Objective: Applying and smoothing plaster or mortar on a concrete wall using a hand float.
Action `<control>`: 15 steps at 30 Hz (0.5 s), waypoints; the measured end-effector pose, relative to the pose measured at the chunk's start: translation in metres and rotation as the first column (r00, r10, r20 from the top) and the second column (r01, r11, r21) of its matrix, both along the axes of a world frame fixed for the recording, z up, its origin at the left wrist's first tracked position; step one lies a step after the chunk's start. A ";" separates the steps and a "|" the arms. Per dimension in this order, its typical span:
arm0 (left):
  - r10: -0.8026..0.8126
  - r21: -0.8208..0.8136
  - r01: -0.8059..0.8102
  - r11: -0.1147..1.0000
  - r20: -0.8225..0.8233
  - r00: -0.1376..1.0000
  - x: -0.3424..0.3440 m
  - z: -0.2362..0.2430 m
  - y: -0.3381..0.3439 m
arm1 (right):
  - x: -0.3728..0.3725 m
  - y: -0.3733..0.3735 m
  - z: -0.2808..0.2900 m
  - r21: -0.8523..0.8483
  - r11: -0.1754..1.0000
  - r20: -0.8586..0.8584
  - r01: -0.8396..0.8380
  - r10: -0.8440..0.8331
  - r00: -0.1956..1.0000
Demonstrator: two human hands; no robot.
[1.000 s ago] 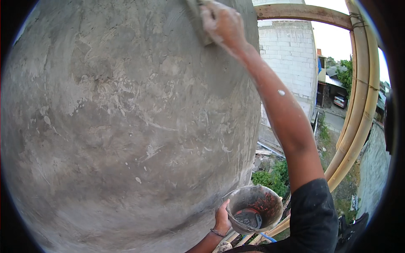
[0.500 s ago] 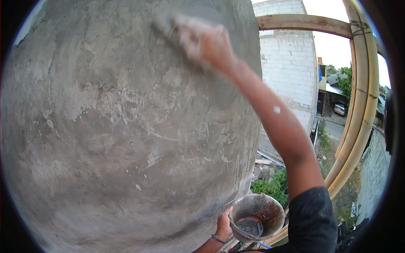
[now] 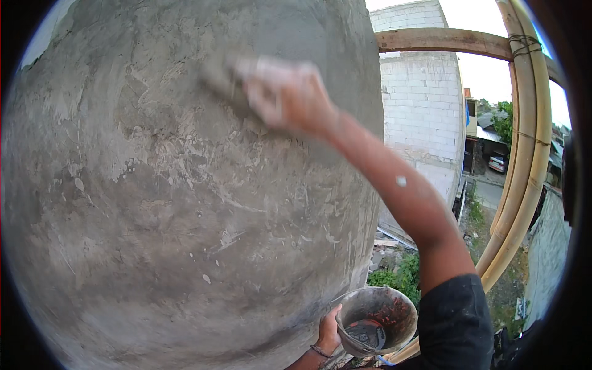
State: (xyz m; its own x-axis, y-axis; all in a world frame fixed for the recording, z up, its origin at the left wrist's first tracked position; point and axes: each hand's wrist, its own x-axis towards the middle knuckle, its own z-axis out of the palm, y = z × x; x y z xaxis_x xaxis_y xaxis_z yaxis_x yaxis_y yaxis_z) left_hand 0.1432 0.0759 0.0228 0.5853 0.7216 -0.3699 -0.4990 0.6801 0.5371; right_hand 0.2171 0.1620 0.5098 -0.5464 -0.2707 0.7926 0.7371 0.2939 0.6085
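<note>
A grey plastered wall (image 3: 154, 203) fills most of the view. My right hand (image 3: 287, 95) is raised against its upper part, shut on a blurred grey plastering tool (image 3: 219, 77) pressed to the wet surface. Low down, my left hand (image 3: 330, 330) grips the rim of a round bucket (image 3: 376, 317) with dark wet mortar in its bottom, held next to the wall's edge.
Bamboo scaffold poles (image 3: 524, 154) curve down the right side, with a wooden crossbeam (image 3: 444, 40) lashed on top. Beyond stand a white block wall (image 3: 419, 105), green plants (image 3: 401, 277) far below and a parked car (image 3: 498, 162) on a street.
My right hand has swept the tool left and downward across the wall, from the top edge toward the upper middle. The bucket stays in my left hand, shifted slightly.
</note>
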 end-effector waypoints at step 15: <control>-0.022 0.008 0.022 1.000 0.032 0.999 -0.013 -0.001 0.008 | 0.016 0.006 -0.072 -0.026 1.000 -0.027 -0.001 0.001 1.000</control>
